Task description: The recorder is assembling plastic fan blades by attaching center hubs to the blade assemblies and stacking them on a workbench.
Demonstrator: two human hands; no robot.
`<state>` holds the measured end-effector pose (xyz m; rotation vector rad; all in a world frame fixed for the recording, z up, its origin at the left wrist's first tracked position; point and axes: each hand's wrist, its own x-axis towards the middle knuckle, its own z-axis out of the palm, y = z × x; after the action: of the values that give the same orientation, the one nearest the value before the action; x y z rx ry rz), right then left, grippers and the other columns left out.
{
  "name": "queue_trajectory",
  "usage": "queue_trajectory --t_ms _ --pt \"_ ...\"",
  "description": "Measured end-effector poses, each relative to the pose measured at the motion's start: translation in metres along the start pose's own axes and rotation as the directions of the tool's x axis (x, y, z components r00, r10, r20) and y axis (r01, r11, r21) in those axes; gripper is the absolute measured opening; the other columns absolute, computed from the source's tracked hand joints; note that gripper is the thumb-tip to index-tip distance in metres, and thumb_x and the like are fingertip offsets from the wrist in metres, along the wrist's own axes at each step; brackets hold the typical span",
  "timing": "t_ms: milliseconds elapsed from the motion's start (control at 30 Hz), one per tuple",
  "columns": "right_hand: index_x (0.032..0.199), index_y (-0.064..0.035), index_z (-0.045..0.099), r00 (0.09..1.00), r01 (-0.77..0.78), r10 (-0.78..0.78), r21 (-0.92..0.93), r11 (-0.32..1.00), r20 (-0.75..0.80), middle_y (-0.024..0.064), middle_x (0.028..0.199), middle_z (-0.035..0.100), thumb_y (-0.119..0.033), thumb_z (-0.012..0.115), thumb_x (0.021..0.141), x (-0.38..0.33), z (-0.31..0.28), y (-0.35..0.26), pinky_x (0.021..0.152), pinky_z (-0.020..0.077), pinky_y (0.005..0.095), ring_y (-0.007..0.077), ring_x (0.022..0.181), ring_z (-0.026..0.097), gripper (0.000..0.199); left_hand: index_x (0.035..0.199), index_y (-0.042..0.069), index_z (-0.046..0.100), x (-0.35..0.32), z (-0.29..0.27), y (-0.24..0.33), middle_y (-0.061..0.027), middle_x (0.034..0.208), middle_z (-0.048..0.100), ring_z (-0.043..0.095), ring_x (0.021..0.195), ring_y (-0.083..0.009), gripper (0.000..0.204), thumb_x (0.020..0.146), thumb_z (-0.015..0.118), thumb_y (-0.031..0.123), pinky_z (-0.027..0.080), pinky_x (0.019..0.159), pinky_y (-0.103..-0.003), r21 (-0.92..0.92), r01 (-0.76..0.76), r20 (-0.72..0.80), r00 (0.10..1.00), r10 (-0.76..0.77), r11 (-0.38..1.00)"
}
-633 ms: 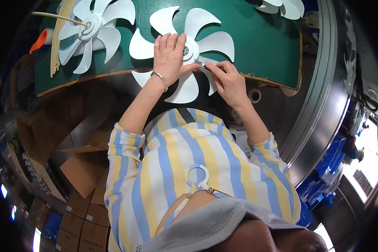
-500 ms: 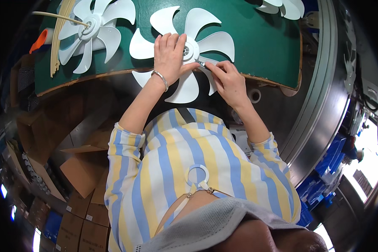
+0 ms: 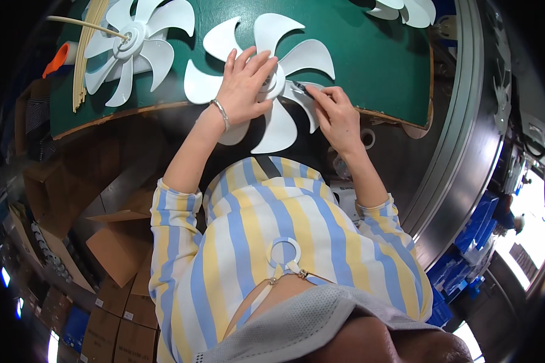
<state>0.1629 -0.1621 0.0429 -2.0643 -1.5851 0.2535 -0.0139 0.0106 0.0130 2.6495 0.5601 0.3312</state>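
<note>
A white plastic fan blade (image 3: 281, 124) with several curved vanes lies at the front edge of the green table, part of it reaching past the edge toward me. Flat on its hub, fingers somewhat spread, rests my left hand (image 3: 243, 85); the palm hides much of the hub's left side. My right hand (image 3: 338, 115) is pinched round a small, dark, knife-like tool (image 3: 301, 88), whose tip points at a vane just right of the hub. The fingers cover most of that tool, so its exact kind is hard to make out.
A second white fan blade (image 3: 132, 39) sits at the left, with a thin pale stick (image 3: 82, 22) at its hub. Beside it are a bundle of pale strips (image 3: 82, 72) and an orange-and-white object (image 3: 60, 58). Metal rails (image 3: 460, 109) run along the right; cardboard boxes (image 3: 118, 248) stand lower left.
The fan blade has turned clockwise under my hands. My left hand has shifted slightly and spread its fingers; my right hand with the tool has moved a little to the right, away from the hub.
</note>
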Motion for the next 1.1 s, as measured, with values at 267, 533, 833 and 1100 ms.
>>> queue_trajectory --t_ms 267,533,833,1100 --pt "0.120 -0.0179 0.068 0.996 0.059 -0.061 0.046 0.997 0.061 0.0059 0.095 0.059 -0.011 0.067 0.086 -0.001 0.007 -0.005 0.069 0.0532 0.0356 0.0233 0.088 0.064 0.034 0.138 0.006 0.047 0.008 0.017 0.011 -0.0147 0.124 0.048 0.041 0.123 -0.0333 0.096 0.065 0.082 0.058 0.021 0.114 -0.059 0.080 0.156 -0.197 0.971 -0.138 0.984" --pt "0.118 -0.0170 0.068 0.994 0.085 -0.086 0.025 0.996 0.068 0.0054 0.094 0.060 -0.010 0.067 0.086 0.000 0.008 -0.005 0.068 0.0533 0.0350 0.0223 0.087 0.064 0.032 0.136 0.008 0.048 0.007 0.021 0.006 -0.0128 0.124 0.050 0.042 0.121 -0.0322 0.092 0.065 0.083 0.055 0.021 0.114 -0.058 0.069 0.145 -0.200 0.971 -0.128 0.987" --pt "0.119 -0.0169 0.068 0.994 0.080 -0.080 0.006 0.997 0.070 0.0054 0.096 0.059 -0.010 0.067 0.086 0.000 0.008 -0.006 0.069 0.0534 0.0355 0.0227 0.087 0.063 0.034 0.135 0.008 0.048 0.007 0.024 0.007 -0.0125 0.123 0.050 0.043 0.121 -0.0317 0.089 0.066 0.082 0.053 0.022 0.114 -0.058 0.076 0.155 -0.216 0.967 -0.136 0.985" --pt "0.118 -0.0167 0.068 0.995 0.074 -0.077 0.056 0.996 0.067 0.0057 0.096 0.060 -0.009 0.067 0.085 0.000 0.006 -0.008 0.069 0.0532 0.0356 0.0234 0.087 0.063 0.034 0.136 0.008 0.048 0.008 0.022 0.007 -0.0119 0.123 0.050 0.043 0.120 -0.0316 0.093 0.062 0.085 0.051 0.022 0.114 -0.058 0.069 0.161 -0.204 0.968 -0.144 0.985"
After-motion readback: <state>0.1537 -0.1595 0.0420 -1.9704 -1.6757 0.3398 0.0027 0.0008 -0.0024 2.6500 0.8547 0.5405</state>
